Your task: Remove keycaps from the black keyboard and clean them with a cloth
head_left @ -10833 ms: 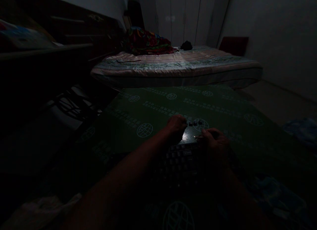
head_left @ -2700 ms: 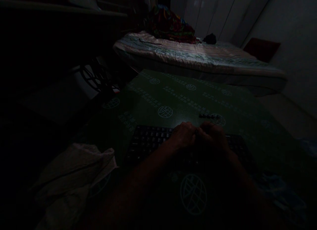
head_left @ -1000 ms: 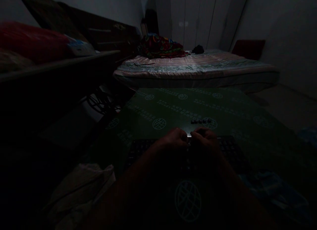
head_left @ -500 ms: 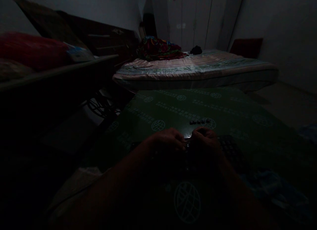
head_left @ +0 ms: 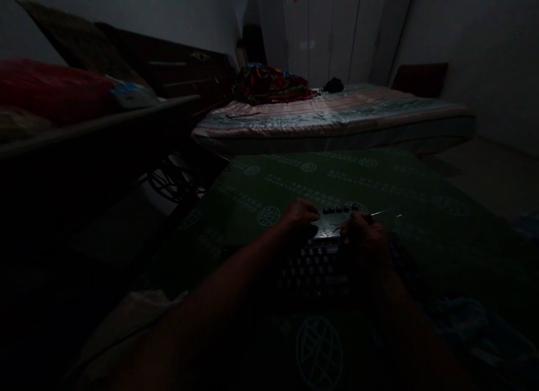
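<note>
A dark keyboard (head_left: 315, 267) lies on the green table, partly hidden by my forearms. Beyond its far edge, several small black keycaps (head_left: 339, 209) sit in a row. At the row's left end my left hand (head_left: 301, 211) is closed in a pinch, with what looks like a dark keycap at its fingertips. My right hand (head_left: 364, 233) is closed around a thin metal tool (head_left: 381, 212) above the keyboard's far right part. Bright thin ends of it stick out to the right, and fine tips show at the left. Dim light hides its exact kind.
The green table (head_left: 286, 183) carries printed globes and lettering. A bluish cloth (head_left: 475, 329) lies at the right, and a pale cloth (head_left: 143, 307) at the lower left. Behind the table stands a bed (head_left: 337, 118) with a bundled red blanket (head_left: 273, 82). A ledge (head_left: 168, 104) runs along the left.
My hands were close together over the keyboard. The left has moved forward to the keycap row; the right has shifted right, so the tool and the keyboard's middle now show.
</note>
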A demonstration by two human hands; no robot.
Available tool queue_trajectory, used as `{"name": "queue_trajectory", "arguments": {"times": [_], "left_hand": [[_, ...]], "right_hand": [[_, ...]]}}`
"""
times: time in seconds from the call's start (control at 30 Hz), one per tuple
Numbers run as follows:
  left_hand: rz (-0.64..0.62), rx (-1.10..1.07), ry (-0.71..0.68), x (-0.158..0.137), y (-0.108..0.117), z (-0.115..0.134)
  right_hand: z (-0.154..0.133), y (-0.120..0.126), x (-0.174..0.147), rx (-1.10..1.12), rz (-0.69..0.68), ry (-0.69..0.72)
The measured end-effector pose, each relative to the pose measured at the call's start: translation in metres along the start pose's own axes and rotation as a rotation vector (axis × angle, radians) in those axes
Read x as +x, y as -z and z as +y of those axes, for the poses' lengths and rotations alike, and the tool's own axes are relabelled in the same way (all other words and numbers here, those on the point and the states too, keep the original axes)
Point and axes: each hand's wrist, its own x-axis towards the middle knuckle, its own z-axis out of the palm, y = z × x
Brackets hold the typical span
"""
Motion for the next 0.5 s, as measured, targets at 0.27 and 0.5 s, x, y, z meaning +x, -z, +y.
{"name": "queue_trajectory", "arguments": {"times": [0.27,0.5], "left_hand": [[0.041,0.176,-0.052,0.026,-0.014,-0.018],[0.061,0.219,-0.028,0.026,-0.012,-0.022]], "right_hand": [[0.0,0.0,0.003,0.061,0.021,-0.014],[0.0,-0.001,0.002,0.036,-0.001,-0.003]]}}
